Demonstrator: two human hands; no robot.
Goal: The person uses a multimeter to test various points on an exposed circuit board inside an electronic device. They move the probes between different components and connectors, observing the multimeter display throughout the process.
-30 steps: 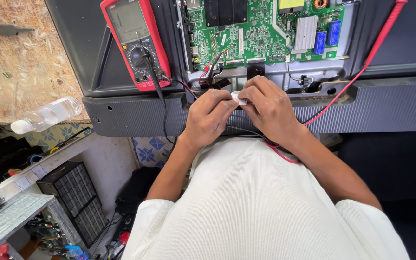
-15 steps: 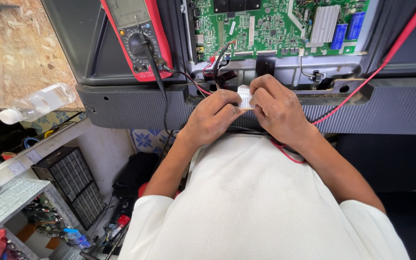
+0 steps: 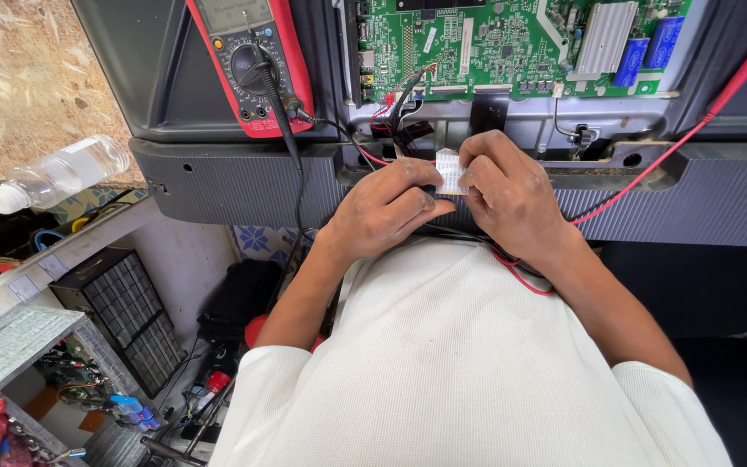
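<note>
Both my hands meet at the lower edge of an opened flat-screen set (image 3: 244,186). My left hand (image 3: 386,207) and my right hand (image 3: 505,192) pinch a small white flat ribbon cable (image 3: 449,169) between their fingertips. Just above it sits the green circuit board (image 3: 494,43) with a silver heat sink and blue capacitors. A bundle of red and black wires (image 3: 395,130) leaves the board beside my left fingers. A red multimeter (image 3: 248,65) lies on the set's back at the upper left, its black lead (image 3: 291,164) running down.
A red test lead (image 3: 702,117) crosses the set's right side and passes under my right wrist. A clear plastic bottle (image 3: 58,173) lies on a ledge at left. Below it stand a black drawer cabinet (image 3: 123,316) and scattered tools (image 3: 192,406) on the floor.
My head has tipped, so the set and board slid upward and rightward in view. Both hands stay together on the white cable with only small finger shifts.
</note>
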